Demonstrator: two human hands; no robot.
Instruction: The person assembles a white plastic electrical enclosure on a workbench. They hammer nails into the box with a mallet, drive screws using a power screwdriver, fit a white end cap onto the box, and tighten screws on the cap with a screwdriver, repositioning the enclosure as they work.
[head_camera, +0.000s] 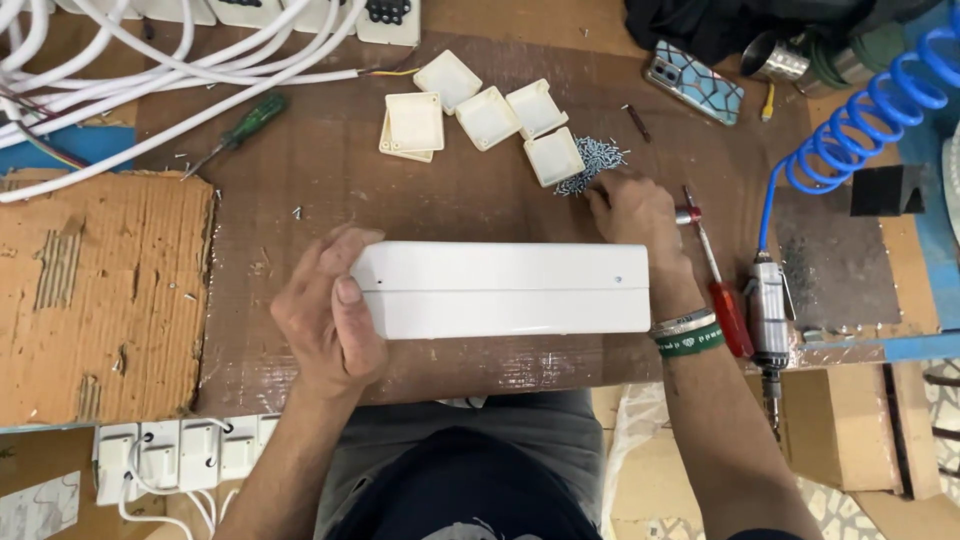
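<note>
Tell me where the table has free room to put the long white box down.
Bare brown table lies between the green screwdriver, the square white covers and the left hand holding the long white box. It is crowded near the right hand: screw pile, red screwdriver, air tool.

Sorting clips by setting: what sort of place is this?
Probably a small electrical assembly workbench. The left hand steadies a long white casing, the right hand reaches into a pile of screws, and an air-powered screwdriver hangs off a blue coiled hose.
</note>
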